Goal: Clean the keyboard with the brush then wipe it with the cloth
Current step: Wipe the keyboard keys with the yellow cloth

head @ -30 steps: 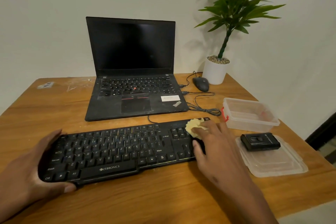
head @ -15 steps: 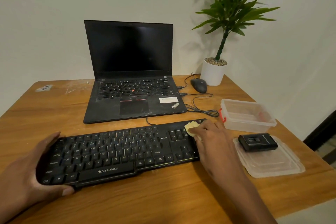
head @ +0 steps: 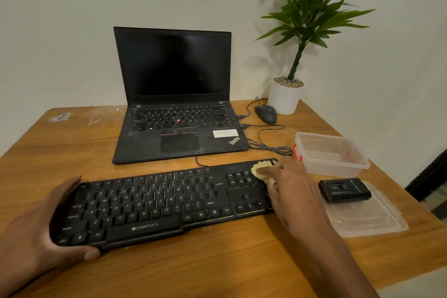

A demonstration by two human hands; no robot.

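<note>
Two hands work on the tabletop: left hand grips the keyboard at its 9 o'clock end, right hand presses the yellow cloth at its 2 o'clock corner, the laptop beyond at 12 o'clock.

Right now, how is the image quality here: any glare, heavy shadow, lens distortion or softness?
Head view: dim, warm light with no glare, even on the dark laptop screen; the potted plant casts a soft shadow on the wall; wide-angle bending curves the table edges and the keyboard; key legends and the cloth look slightly soft.
</note>
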